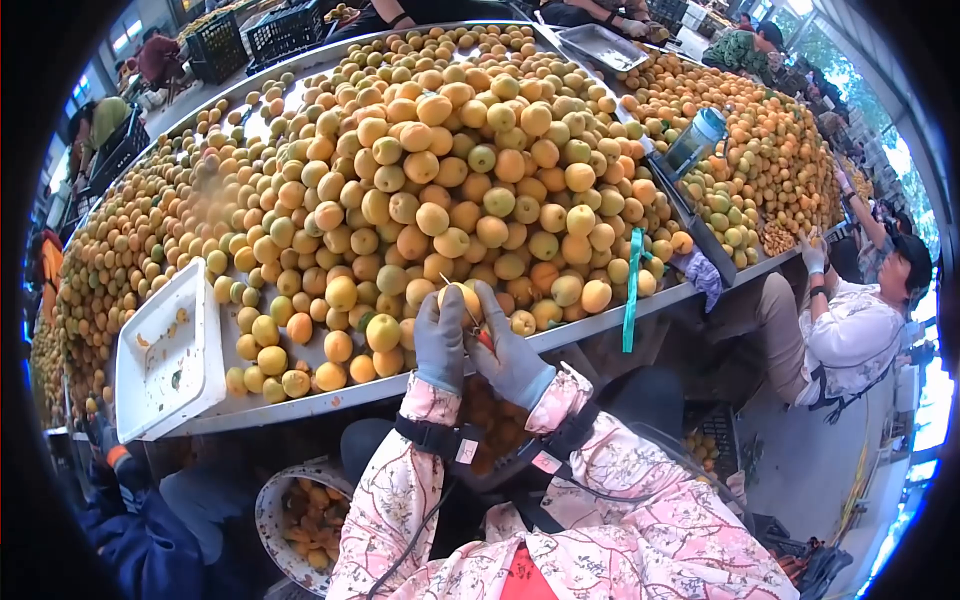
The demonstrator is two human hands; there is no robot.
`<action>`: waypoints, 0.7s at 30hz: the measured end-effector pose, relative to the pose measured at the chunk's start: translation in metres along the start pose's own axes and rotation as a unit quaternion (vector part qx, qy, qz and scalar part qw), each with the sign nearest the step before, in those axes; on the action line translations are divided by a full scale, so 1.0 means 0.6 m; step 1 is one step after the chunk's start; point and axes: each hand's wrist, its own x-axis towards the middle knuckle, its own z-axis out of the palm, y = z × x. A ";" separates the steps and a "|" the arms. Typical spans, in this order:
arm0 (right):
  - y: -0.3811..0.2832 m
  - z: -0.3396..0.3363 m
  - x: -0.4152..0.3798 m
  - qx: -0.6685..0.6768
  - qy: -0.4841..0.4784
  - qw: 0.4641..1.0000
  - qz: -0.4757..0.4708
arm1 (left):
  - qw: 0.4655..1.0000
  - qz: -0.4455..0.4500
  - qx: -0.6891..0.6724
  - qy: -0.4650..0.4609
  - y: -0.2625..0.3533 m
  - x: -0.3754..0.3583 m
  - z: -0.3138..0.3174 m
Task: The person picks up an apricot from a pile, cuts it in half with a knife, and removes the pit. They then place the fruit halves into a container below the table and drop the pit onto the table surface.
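Both my hands wear grey gloves and meet at the near edge of the sorting table, in front of a heap of apricots (480, 160). My left hand (440, 340) is closed around an apricot (462, 298). In my right hand (512, 350) is a small knife with a red handle (486, 339); its fingers also touch the fruit. A thin pale tip shows at the fruit's upper left, but most of the blade is hidden. Below my hands, a container with fruit (495, 425) is partly covered by my sleeves.
On the left of the table lies a white tray (172, 350) with scraps. A white bucket (305, 530) holds cut fruit below. A green strap (633, 290), a purple cloth (700, 275) and a bottle (697, 140) are on the right. Another person (850, 330) sits at right.
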 end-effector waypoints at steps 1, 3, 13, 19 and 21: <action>0.005 0.004 0.000 0.010 0.020 1.000 -0.014 | 0.999 0.010 0.033 -0.006 0.000 0.001 -0.002; 0.004 0.000 0.000 0.060 0.001 0.998 0.020 | 1.000 0.004 0.027 -0.003 -0.001 0.001 0.001; -0.005 -0.043 -0.001 0.111 -0.006 0.991 -0.075 | 0.982 0.012 0.122 -0.141 0.007 -0.024 0.008; -0.046 -0.071 -0.024 0.233 -0.041 0.966 0.103 | 0.976 0.008 0.137 -0.168 -0.002 -0.033 0.015; -0.040 -0.065 -0.024 0.305 -0.034 0.942 0.139 | 0.984 -0.001 0.107 -0.140 0.001 -0.036 0.019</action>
